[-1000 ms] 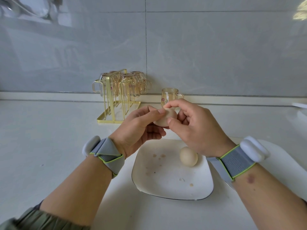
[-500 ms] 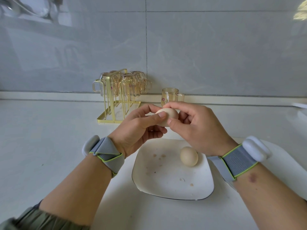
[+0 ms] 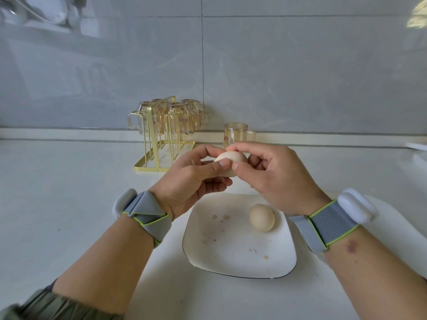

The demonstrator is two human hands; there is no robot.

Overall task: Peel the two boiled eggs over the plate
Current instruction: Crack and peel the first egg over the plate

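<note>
A pale boiled egg (image 3: 232,158) is held above the far edge of a white square plate (image 3: 233,259). My left hand (image 3: 191,179) grips it from the left, thumb on its near side. My right hand (image 3: 275,176) pinches it from the right with thumb and forefinger. The egg's shell looks whole where it shows; most of it is hidden by fingers. A second egg (image 3: 262,217), still in its shell, lies on the plate's far right part. Small brown shell flecks are scattered on the plate.
A gold wire rack (image 3: 161,139) with several upturned amber glass mugs stands at the back by the tiled wall. One amber mug (image 3: 236,133) stands upright just behind my hands. A white board (image 3: 392,227) lies under the plate's right side. A white counter surrounds everything.
Both hands have risen slightly with the egg and turned it a little between the fingers. The egg on the plate has not moved.
</note>
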